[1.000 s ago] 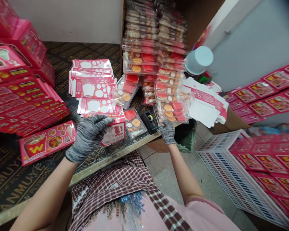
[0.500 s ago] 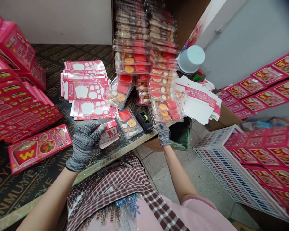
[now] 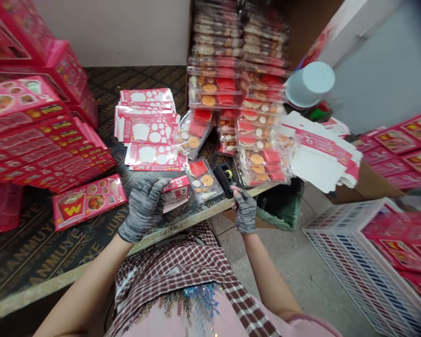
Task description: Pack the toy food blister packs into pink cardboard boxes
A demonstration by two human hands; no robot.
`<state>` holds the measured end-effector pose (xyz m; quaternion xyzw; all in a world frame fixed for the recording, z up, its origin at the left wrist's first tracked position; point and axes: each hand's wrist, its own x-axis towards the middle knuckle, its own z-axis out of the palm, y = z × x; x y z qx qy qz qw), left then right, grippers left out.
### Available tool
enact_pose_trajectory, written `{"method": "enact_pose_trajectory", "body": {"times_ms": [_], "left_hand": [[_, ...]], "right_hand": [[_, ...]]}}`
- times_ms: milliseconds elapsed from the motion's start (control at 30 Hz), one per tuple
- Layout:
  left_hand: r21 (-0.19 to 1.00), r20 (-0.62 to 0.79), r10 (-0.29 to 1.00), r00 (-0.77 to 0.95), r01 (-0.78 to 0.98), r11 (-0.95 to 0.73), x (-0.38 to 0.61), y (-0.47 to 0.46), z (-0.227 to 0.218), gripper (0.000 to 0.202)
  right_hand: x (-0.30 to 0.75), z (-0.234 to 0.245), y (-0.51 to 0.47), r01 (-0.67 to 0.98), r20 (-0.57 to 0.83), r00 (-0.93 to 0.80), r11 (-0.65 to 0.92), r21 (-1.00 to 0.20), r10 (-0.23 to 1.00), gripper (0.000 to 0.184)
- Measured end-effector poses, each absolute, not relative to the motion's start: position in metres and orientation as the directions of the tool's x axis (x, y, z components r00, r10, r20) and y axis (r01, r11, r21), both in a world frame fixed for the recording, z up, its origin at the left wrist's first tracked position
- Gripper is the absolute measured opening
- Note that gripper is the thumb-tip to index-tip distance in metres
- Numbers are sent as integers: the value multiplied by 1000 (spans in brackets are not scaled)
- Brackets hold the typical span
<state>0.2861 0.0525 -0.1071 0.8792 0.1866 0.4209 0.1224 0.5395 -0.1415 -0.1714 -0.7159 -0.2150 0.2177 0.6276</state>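
Note:
My left hand (image 3: 143, 208), in a grey knit glove, is closed on a small pink carton (image 3: 177, 191) held just above the table's front edge. In front of the carton lies a clear blister tray (image 3: 204, 181) with red and orange toy pieces. My right hand (image 3: 244, 210), also gloved, hovers at the table edge beside a black tape dispenser (image 3: 226, 174). Its fingers are curled together at the dispenser; what they pinch is too small to make out.
Flat pink carton blanks (image 3: 145, 124) are piled behind the carton. Tall stacks of blister trays (image 3: 236, 84) rise at the back. Filled pink boxes (image 3: 45, 145) stand left, one (image 3: 87, 200) lies alone. A white crate (image 3: 351, 262) with boxes sits on the floor right.
My right hand has come back from the stack of blister trays to the tape dispenser at the table edge. My left hand has kept hold of the pink carton, tipping it slightly.

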Motion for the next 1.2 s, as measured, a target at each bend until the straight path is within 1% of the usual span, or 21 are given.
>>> {"method": "enact_pose_trajectory", "body": {"times_ms": [67,133,167,233,300,400,467,533,600,667,733,800,833,900,933,967,1000,1033,1100,1133,1200], "left_hand": [[288,735,379,562,247,-925,285,50,-107,30],[241,750,351,561,262,-934,283,48,-106,29],[228,753,343,561,267,-936,282,47,-106,29],[226,746,345,570,271,-936,281,46,-105,28],[247,740,349,575,249,-936,279,46,-104,28],[270,749,330,575,190,-944,277,48,-105,29],[233,747,285,600,165,-958,275,50,-106,30],[165,737,232,635,163,-973,273,51,-108,31],[138,737,202,645,149,-979,272,51,-108,32],[193,728,242,642,147,-970,274,48,-104,30],[264,700,330,633,200,-944,280,43,-99,23],[290,678,416,606,300,-909,288,38,-95,16],[294,675,445,588,340,-894,292,37,-94,15],[300,680,467,566,366,-881,297,39,-92,14],[304,684,470,559,367,-879,297,41,-91,13],[324,688,483,542,366,-872,294,44,-89,12],[381,686,522,507,360,-851,290,48,-87,12],[481,671,590,449,342,-807,285,51,-84,16],[746,558,770,310,218,-629,270,55,-77,39],[854,465,845,265,118,-507,263,56,-75,52],[951,307,913,269,-48,-306,250,56,-78,75]], "right_hand": [[507,-140,-126,-209,-158,613,-35,-977,774,45],[478,-112,-109,-424,-199,338,-40,-905,920,50],[466,-101,-101,-500,-200,216,-67,-863,956,50],[449,-88,-86,-600,-201,55,-128,-789,978,47],[442,-86,-75,-670,-214,-20,-172,-722,977,45],[440,-93,-67,-733,-234,-62,-203,-649,970,48],[441,-98,-67,-748,-247,-66,-212,-629,967,46],[442,-101,-68,-751,-262,-57,-214,-625,963,40],[442,-102,-68,-746,-275,-40,-212,-631,961,33],[443,-104,-66,-728,-284,-26,-213,-652,958,30],[444,-107,-63,-668,-290,20,-203,-716,957,26],[445,-112,-60,-533,-284,121,-179,-827,951,24],[445,-115,-60,-445,-277,162,-181,-877,947,27],[441,-125,-63,-294,-280,172,-222,-930,944,35],[437,-131,-67,-256,-301,135,-260,-931,944,39],[432,-139,-71,-258,-337,62,-311,-915,940,43],[427,-148,-76,-296,-374,-40,-368,-881,927,49],[422,-157,-81,-355,-395,-147,-422,-834,907,56],[416,-175,-87,-494,-373,-298,-476,-728,879,68],[418,-181,-87,-562,-339,-302,-454,-691,891,71],[429,-185,-78,-664,-267,-92,-259,-701,959,72]]}}
